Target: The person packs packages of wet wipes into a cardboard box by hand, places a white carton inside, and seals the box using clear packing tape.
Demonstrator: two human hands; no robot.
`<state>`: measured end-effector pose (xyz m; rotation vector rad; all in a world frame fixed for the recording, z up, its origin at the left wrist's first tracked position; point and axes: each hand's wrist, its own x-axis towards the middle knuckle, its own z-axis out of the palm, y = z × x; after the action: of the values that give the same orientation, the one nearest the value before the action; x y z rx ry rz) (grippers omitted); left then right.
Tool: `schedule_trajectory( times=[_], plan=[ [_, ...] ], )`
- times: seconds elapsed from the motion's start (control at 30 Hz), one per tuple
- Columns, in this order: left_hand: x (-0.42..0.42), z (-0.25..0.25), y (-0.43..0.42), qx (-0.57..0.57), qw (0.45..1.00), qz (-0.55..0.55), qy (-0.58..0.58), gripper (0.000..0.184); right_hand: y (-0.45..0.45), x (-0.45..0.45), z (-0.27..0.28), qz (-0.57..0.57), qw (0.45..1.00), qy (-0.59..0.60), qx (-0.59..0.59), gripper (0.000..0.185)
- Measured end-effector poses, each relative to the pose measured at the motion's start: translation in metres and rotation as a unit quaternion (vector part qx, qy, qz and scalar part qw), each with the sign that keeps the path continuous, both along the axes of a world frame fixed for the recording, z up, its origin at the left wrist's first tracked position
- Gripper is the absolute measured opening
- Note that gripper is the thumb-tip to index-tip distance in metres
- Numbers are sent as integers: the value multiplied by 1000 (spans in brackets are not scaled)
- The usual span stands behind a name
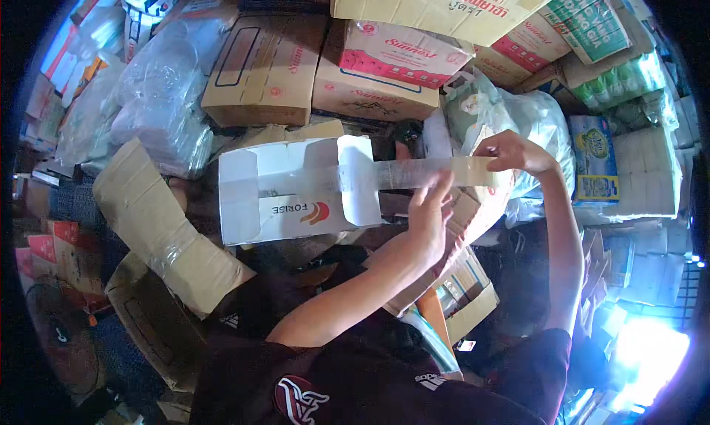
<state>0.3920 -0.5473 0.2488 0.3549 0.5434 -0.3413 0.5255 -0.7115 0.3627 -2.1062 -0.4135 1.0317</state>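
Observation:
A white cardboard box printed with "FORISE" lies in the middle. A strip of clear tape runs across its flaps and stretches off to the right. At the right end of that strip, my right hand has its fingers bent round the tape. Just below the stretched tape is my left hand, its fingers extended and slightly apart near the strip; whether they touch it is unclear. Under my left hand, a piece of brown cardboard leans at a slant.
Stacked cartons stand behind the white box. Plastic-wrapped goods are piled at the back left. A bent cardboard sheet is left of the box, above an open carton. Clear bags sit behind my right hand.

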Motion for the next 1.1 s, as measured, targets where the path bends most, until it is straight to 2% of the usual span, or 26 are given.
schedule_trajectory(
  times=[0.1,0.13,0.2,0.23,0.27,0.4,0.5,0.57,0.67,0.7,0.8,0.9,0.93,1.1],
  plan=[
    [2,-7,7,10,1000,-12,-18,44,8,1,1,60,993,-66,-72,40],
    [2,-7,8,28,999,0,-22,39,9,2,1,82,989,-73,-96,39],
    [5,-13,10,93,995,8,-45,40,10,5,1,125,978,-86,-144,38],
    [6,-11,14,124,991,11,-54,41,8,3,0,122,981,-70,-130,38],
    [6,-7,16,166,984,25,-55,34,7,3,-1,120,984,-55,-117,37],
    [-1,7,22,198,976,35,-79,30,5,0,-4,98,991,-35,-79,38],
    [-4,12,24,210,971,63,-96,28,10,-4,-3,124,977,-113,-135,41],
    [-4,13,26,212,966,88,-119,26,16,-5,-1,139,968,-128,-167,42],
    [-5,13,35,285,945,74,-141,24,26,-3,1,142,955,-149,-213,43],
    [-5,14,35,270,950,80,-135,24,27,-3,2,139,951,-153,-228,43],
    [-3,14,38,237,961,85,-111,25,22,-4,2,120,968,-136,-171,42],
    [0,4,36,217,970,67,-88,29,23,-5,7,141,965,-136,-174,41],
    [1,1,35,206,973,65,-85,31,20,-5,7,141,975,-124,-119,37],
    [4,-18,26,175,982,27,-59,37,15,-12,8,93,991,-74,-59,32]
  ],
)
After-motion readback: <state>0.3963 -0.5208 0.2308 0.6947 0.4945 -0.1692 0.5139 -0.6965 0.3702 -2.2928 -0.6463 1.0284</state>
